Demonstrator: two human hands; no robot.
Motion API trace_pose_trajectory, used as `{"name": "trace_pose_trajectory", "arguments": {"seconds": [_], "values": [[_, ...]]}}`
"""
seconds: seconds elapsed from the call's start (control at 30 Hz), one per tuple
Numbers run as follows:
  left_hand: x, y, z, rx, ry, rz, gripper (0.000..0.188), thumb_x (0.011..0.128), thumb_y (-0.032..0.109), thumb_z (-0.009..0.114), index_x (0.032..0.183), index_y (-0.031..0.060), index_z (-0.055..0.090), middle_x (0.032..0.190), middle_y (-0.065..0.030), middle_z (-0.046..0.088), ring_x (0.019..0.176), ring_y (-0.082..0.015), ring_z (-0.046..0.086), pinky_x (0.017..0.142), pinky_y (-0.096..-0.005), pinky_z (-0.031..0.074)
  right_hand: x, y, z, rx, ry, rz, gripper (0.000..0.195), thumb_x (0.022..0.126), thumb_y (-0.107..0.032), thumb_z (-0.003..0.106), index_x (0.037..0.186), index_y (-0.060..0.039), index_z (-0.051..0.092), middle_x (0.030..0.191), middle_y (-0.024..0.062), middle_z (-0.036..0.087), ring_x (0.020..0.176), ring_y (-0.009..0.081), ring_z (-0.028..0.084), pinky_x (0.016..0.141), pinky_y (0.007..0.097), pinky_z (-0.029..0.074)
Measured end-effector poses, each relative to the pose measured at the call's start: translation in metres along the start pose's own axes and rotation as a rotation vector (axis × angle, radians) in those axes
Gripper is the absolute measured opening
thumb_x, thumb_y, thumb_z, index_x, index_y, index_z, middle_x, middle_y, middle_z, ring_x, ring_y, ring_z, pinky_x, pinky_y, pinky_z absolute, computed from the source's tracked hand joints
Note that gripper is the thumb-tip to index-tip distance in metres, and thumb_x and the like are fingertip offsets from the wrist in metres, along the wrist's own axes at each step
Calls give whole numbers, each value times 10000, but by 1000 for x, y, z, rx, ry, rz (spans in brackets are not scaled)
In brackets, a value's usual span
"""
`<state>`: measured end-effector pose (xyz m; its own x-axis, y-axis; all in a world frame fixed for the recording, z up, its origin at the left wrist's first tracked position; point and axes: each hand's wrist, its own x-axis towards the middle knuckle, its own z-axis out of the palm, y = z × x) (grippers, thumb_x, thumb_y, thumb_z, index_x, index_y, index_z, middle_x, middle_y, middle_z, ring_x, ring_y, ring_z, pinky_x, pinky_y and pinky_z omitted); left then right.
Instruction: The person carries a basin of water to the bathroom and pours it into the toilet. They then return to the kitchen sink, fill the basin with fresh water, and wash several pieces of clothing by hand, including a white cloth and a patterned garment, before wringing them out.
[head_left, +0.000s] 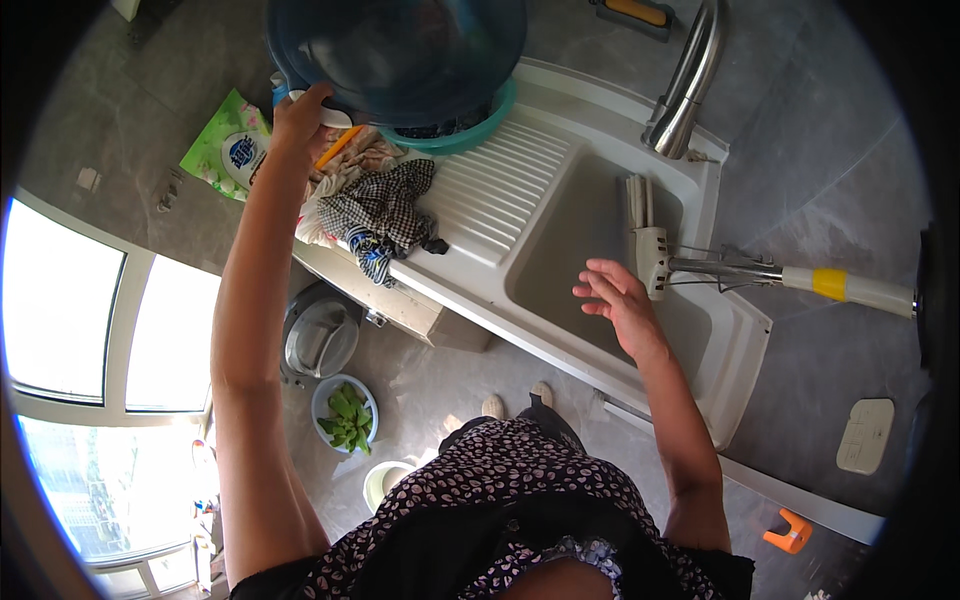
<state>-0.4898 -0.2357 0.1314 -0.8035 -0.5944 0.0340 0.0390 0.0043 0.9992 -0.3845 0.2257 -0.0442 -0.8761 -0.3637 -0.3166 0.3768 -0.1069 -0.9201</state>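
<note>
A large dark blue plastic basin (397, 60) is held up at the top by my left hand (301, 124), whose fingers grip its rim near a white handle-like part. My right hand (616, 307) hovers over the white sink (577, 240), fingers spread and holding nothing. Partly under the blue basin, a teal basin (476, 135) with dark contents rests on the ribbed drainboard (510, 180). Beside it lies a heap of cloths with a black-and-white checked cloth (382, 199). A squeeze mop (651, 255) has its head in the sink, right of my right hand.
A chrome faucet (679, 112) stands behind the sink. A green detergent bag (232, 150) lies left of the cloths. On the floor are a light blue basin (319, 420) with a leafy plant and a pale bucket (371, 487). A washing machine (322, 341) stands below the counter.
</note>
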Motion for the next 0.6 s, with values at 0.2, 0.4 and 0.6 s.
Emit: {"name": "trace_pose_trajectory", "arguments": {"seconds": [0.2, 0.4, 0.6], "values": [[11, -36, 47, 420, 301, 547, 246, 754, 87, 678, 949, -47, 614, 851, -189, 673, 680, -306, 652, 661, -416, 491, -23, 34, -6, 9, 17, 80, 394, 959, -305, 626, 1225, -24, 553, 1095, 94, 633, 975, 193, 648, 779, 309, 503], [21, -67, 52, 611, 479, 979, 286, 739, 64, 677, 988, -56, 603, 1270, -250, 598, 1094, -442, 596, 913, -451, 483, -32, 42, -15, 9, 47, 111, 354, 962, -296, 617, 1205, -44, 569, 1067, 86, 643, 942, 188, 657, 768, 308, 506], [14, -46, 51, 600, 589, 939, 367, 751, 65, 670, 1105, -21, 632, 977, -199, 698, 866, -336, 680, 773, -386, 517, -31, 48, -21, 23, 82, 116, 277, 964, -248, 620, 1159, -54, 597, 1017, 73, 660, 904, 171, 665, 730, 280, 508]]}}
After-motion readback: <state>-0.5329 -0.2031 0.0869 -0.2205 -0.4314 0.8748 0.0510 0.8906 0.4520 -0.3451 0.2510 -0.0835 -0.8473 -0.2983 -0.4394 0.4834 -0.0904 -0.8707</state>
